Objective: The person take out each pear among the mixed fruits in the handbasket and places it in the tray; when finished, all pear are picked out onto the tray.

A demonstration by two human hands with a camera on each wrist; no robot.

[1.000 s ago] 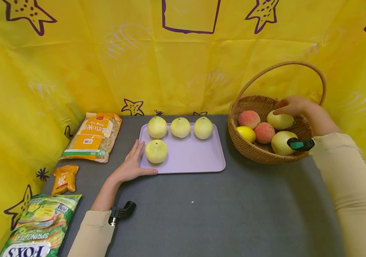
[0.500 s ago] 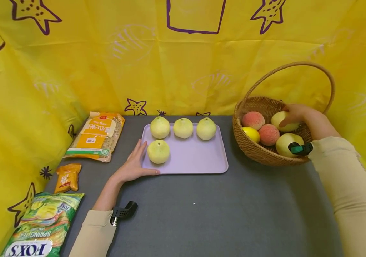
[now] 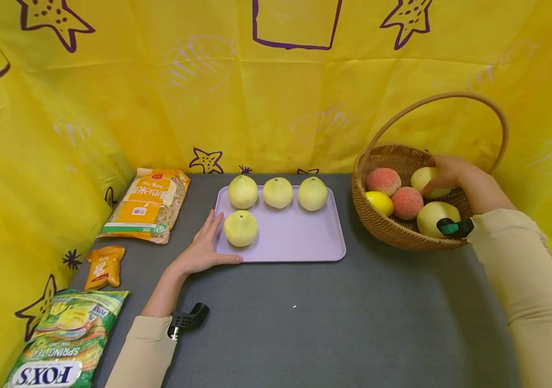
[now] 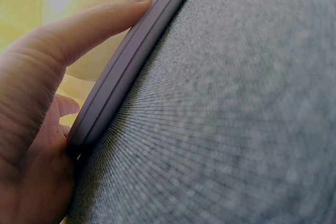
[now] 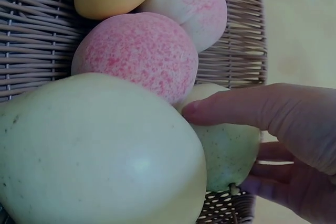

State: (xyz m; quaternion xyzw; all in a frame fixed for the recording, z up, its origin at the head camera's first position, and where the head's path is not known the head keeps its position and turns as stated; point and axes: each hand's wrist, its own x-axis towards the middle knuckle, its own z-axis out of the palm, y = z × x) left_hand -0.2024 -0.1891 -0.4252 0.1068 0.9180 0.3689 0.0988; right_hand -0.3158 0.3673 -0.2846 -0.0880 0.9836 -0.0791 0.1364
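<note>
My right hand (image 3: 455, 178) reaches into the wicker basket (image 3: 377, 226) and grips a pale green pear (image 3: 423, 180) at its back right. In the right wrist view, the thumb lies on the near side of this pear (image 5: 226, 148), with the other fingers behind it. A second, larger-looking pear (image 5: 100, 150) sits in front. My left hand (image 3: 200, 250) spreads around the near left corner of a lilac tray (image 3: 300, 237), thumb on the front rim, fingers along the left side. On the tray stand several pears (image 3: 240, 228), three in the back row and one at front left.
Two peaches (image 3: 384, 181) and a lemon (image 3: 379, 203) share the basket, whose tall handle (image 3: 435, 97) arches over it. At left lie a noodle-like packet (image 3: 147, 205), a small orange packet (image 3: 104, 268) and a green candy bag (image 3: 67, 339). Yellow cloth (image 3: 280, 108) rises behind the table.
My right hand has settled lower around the back pear, its thumb now down the pear's side. The head view has shifted slightly; the left hand stays at the tray corner.
</note>
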